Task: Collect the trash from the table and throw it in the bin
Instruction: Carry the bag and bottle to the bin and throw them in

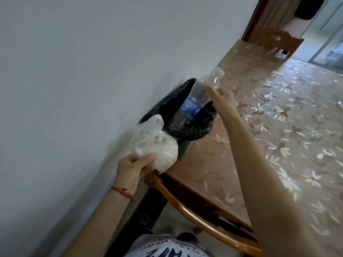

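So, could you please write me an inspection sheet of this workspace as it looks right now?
Surface: table with a glossy floral cover, set against the wall.
Job's things: plastic bottle, blue label, base down in the bin, which has a black liner; neck and cap above the rim. Clear plastic bag, crumpled, beside the bin's rim.
Clutter: nothing seen.
Grippers: right hand at the bottle's neck, fingers mostly straight; grip unclear. Left hand holds the plastic bag; red string bracelet on that wrist.
Cables: nothing seen.
Surroundings: pale wall; wooden chair near the person; second chair at the table's far end.
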Tool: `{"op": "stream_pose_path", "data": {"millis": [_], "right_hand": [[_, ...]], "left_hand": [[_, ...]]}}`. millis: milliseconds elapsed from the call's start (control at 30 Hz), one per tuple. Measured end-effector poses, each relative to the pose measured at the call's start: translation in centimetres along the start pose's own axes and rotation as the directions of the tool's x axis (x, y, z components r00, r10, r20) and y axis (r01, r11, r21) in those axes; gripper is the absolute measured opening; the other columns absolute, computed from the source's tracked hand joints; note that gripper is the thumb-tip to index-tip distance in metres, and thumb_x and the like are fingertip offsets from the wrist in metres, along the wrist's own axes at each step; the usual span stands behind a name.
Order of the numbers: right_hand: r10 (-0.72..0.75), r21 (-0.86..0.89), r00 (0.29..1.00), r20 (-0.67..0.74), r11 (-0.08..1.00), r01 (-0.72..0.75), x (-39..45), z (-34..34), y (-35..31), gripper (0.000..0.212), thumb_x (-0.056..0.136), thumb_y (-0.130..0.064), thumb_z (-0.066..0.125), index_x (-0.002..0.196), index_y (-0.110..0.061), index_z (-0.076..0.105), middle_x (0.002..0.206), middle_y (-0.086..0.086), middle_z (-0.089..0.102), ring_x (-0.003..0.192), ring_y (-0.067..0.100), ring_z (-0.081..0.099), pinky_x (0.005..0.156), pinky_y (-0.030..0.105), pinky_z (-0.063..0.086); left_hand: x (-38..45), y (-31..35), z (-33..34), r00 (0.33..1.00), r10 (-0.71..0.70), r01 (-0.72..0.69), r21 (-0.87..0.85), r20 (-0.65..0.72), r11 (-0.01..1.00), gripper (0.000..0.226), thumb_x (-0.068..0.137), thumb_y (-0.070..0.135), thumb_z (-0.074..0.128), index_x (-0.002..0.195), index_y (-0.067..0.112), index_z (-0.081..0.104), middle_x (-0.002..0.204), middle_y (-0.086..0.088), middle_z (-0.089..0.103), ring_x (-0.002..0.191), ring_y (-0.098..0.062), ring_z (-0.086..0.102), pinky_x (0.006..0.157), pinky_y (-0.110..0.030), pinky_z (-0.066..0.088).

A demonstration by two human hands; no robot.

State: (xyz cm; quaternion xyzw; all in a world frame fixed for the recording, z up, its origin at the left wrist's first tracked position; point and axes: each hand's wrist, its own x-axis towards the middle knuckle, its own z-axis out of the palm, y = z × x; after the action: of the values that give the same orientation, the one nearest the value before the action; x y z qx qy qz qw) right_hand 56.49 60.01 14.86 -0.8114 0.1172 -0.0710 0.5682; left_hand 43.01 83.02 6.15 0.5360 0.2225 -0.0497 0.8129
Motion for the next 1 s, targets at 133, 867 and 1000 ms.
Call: {"op": "stream_pose_path", "data": {"millis": [133,867,1000], "right_hand": [[-0.031,-0.161,0.999,-0.009,0.986,0.029,-0.9,-0.3,1.0,0.062,0.079,-0.059,0.057,0.124,-0.017,0.054,0.097,-0.008,0.062,0.090,0.010,0.059,0.063,0.016,0.039],[-0.324,-0.725,0.918,0.227,0.573,0.382,-14.6,-0.7,8.6,0.057,0.087,-0.047,0.053,0.132,-0.014,0.045,0.141,0.009,0.046,0.132,0.026,0.039,0.108,0.039,0.029],[-0.332,-0.751,0.915,0.229,0.538,0.383,-15.1,-1.0,9.2,0.056,0.085,-0.046,0.056,0.131,-0.015,0.047,0.137,0.009,0.050,0.129,0.027,0.044,0.105,0.040,0.033]], "left_hand": [[-0.3,0.2,0.4,1.000,0.001,-0.001,0.000,0.017,1.000,0.014,0.065,0.001,0.071,0.076,0.007,0.066,0.081,-0.006,0.071,0.068,-0.014,0.071,0.050,-0.022,0.056],[1.1,6.4,5.7,0.954,0.174,-0.172,-0.027,0.244,0.985,0.009,0.061,0.013,0.075,0.067,0.017,0.072,0.079,0.002,0.076,0.081,-0.014,0.071,0.058,-0.021,0.056],[3.4,7.3,8.6,0.954,0.202,-0.221,0.062,0.223,0.973,0.037,0.075,0.002,0.068,0.043,0.021,0.067,0.054,0.007,0.071,0.059,-0.008,0.069,0.053,-0.018,0.054]]}}
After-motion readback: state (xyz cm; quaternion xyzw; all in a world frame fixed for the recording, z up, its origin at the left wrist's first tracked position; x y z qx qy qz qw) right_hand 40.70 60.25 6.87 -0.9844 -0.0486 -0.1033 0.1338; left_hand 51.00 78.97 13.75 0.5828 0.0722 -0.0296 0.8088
